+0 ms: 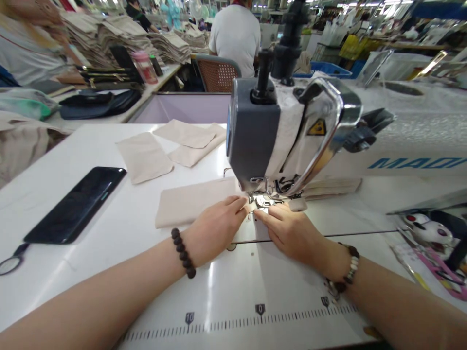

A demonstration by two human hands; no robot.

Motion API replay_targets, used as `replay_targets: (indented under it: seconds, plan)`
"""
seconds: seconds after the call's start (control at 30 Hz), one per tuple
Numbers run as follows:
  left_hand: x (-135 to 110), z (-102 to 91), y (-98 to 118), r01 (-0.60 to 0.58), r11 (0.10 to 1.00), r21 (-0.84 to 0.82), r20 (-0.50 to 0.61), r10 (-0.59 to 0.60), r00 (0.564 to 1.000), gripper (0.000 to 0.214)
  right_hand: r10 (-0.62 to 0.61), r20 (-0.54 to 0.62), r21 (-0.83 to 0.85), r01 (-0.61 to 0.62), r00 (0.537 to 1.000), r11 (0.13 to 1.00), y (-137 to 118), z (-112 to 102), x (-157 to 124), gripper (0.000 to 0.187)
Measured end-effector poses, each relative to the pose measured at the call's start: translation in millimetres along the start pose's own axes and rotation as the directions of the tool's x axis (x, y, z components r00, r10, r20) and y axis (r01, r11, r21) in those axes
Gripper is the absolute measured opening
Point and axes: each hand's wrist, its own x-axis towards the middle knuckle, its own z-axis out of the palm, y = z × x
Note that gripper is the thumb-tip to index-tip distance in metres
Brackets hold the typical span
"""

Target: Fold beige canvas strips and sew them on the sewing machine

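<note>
A beige fabric piece point(189, 201) lies flat on the white sewing table point(120, 228), running under the presser foot point(263, 200) of a grey and white sewing machine point(288, 131). My left hand point(215, 226) rests on the fabric's right end, fingers pressed together at the foot. My right hand point(292, 231) lies on the table just right of the needle, fingertips touching the fabric edge by the foot. Both wrists wear bead bracelets.
A black phone point(78, 204) lies on the table's left. Three loose beige pieces point(144, 156) sit behind the work. Scissors and small tools point(430, 233) are at the right. A seated person in white point(235, 34) and stacks of fabric point(109, 36) are beyond.
</note>
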Motion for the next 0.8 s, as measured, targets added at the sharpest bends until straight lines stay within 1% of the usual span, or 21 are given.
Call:
replay_targets:
  seconds: [0.17,0.37,0.5,0.63,0.7,0.8]
  plan:
    - [6.3,3.0,-9.1,0.016,1.000,-0.012,-0.052,-0.017,0.998,0.023,0.031,0.037,0.000,-0.031,0.999,1.000,-1.0,0.9,0.3,0.030]
    - [9.0,4.5,-10.9,0.023,0.999,0.026,-0.119,-0.019,0.993,0.025,0.033,0.037,-0.005,-0.033,0.999,0.999,-1.7,-0.3,1.2,0.030]
    - [8.6,4.5,-10.8,0.007,1.000,0.028,-0.123,-0.003,0.992,0.023,0.038,0.031,0.003,-0.038,0.999,0.999,-1.8,-1.0,2.0,0.030]
    - [6.6,4.6,-9.8,-0.010,0.998,0.055,-0.085,0.014,0.996,0.022,0.015,0.029,0.010,-0.015,0.999,1.000,-1.6,-0.4,2.3,0.031]
    - [5.2,5.6,-7.1,0.022,0.994,0.110,-0.063,-0.015,0.998,0.025,0.010,0.032,0.005,-0.010,0.999,1.000,-1.5,0.3,2.1,0.031]
    - [2.8,6.9,-1.7,0.166,0.962,0.215,-0.035,-0.162,0.986,0.031,0.010,0.015,-0.020,-0.010,1.000,1.000,-1.1,2.0,1.0,0.031]
